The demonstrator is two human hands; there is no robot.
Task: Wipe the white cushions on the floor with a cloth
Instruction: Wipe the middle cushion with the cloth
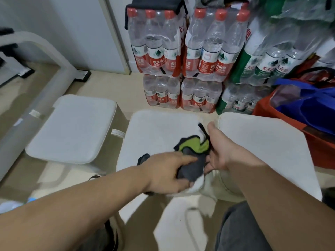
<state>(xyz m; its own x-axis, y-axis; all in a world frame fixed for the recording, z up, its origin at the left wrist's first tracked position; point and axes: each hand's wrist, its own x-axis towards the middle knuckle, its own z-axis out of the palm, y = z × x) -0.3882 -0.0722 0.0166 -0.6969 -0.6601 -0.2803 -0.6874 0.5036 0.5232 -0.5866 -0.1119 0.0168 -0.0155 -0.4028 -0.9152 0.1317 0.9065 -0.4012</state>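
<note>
Head view, left hand [166, 173]: is clenching round the bunched grey part of the cloth [190, 167].
Right hand [217, 151]: is meeting the cloth's green edge, thumb up. The fingers are hiding behind it, so I cannot tell the grip.
Cloth position: is hanging just over the near right corner of the middle cushion [155, 131], not yet spread flat.
Coming move: likely going straight down. The cushion is stretching away from the hands, and the left hand is carrying the bulk.
Neighbours: left cushion [72, 129] is lying well apart; right cushion [262, 142] is sitting just beside the right hand.
Writing: bottle packs [208, 51] are showing "农夫山泉 NONGFU SPRING".

Three white cushions [72, 129] [159, 131] [262, 151], one cloth [192, 169], two hands [166, 174] [220, 151]
</note>
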